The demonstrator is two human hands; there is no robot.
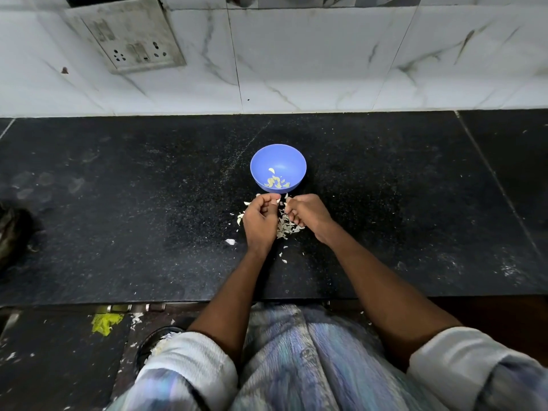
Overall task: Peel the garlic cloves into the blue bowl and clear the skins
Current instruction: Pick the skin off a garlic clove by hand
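You are standing in a home kitchen. Your hands (281,218) work over a black speckled stone worktop (118,218), the kind laid as a cooking counter. Beyond your hands the wall is clad in white marble-look tiles (311,60) with grey veining, a typical kitchen backsplash. Up and to the left of your hands a grimy switch and socket plate (130,37) is set into those tiles. Just beyond your hands stands a small blue bowl (292,161) holding peeled garlic, and papery garlic skins (286,226) lie scattered on the stone between and under your hands. Below the worktop's near edge, left of your arms, scraps litter the dark floor (59,366).
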